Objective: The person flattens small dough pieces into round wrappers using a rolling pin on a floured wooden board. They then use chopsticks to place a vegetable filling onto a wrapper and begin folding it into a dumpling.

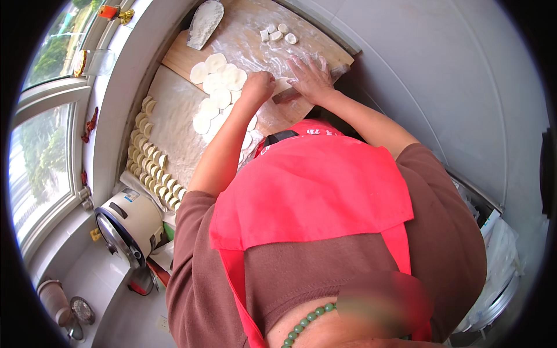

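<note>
My right hand (311,79) lies spread, palm down, on a wooden rolling pin (343,71) near the right edge of a floured wooden board (256,26). Beside it my left hand (260,87) is curled at the edge of a dough round (283,85), which lies partly under the pin; the fingertips are partly hidden. Flat round dough wrappers (219,98) overlap in a pile left of my left hand and run under my forearm. Several small dough pieces (276,36) lie farther back on the board. Rows of folded dumplings (152,163) stand at the left on a floured cloth (172,122).
A scoop of flour (206,21) rests at the board's back left. A white rice cooker (135,217) stands beyond the dumplings, near the window sill. A glass jar (101,62) is on the sill. The grey wall (413,56) bounds the board on the right.
</note>
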The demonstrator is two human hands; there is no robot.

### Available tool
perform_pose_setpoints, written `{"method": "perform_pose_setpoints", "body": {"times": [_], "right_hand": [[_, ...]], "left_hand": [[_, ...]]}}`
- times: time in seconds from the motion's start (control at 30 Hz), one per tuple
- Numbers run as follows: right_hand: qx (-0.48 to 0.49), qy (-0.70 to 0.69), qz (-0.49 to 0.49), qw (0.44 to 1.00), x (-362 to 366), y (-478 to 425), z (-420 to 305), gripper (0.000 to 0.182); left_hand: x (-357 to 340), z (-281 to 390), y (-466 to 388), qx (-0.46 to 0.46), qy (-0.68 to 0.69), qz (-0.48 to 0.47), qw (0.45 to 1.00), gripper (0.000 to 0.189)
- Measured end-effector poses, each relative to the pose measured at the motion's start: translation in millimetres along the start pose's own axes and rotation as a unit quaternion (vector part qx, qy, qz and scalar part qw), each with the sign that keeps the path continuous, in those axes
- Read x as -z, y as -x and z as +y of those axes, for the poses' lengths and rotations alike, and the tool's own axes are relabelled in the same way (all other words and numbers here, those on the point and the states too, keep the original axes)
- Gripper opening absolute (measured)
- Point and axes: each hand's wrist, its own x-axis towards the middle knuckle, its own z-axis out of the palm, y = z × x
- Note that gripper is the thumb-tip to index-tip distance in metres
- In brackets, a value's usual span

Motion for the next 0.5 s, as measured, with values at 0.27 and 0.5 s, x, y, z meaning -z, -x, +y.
{"method": "perform_pose_setpoints", "body": {"times": [0.27,0.5], "right_hand": [[-0.012,-0.008,0.003,1.000,-3,4,-4,0.062],[0.040,-0.055,-0.009,0.998,9,77,0,0.062]], "left_hand": [[-8,7,-13,-0.043,-0.052,0.022,0.997,0.016],[-12,-6,3,0.086,0.131,0.001,0.988,0.019]]}}
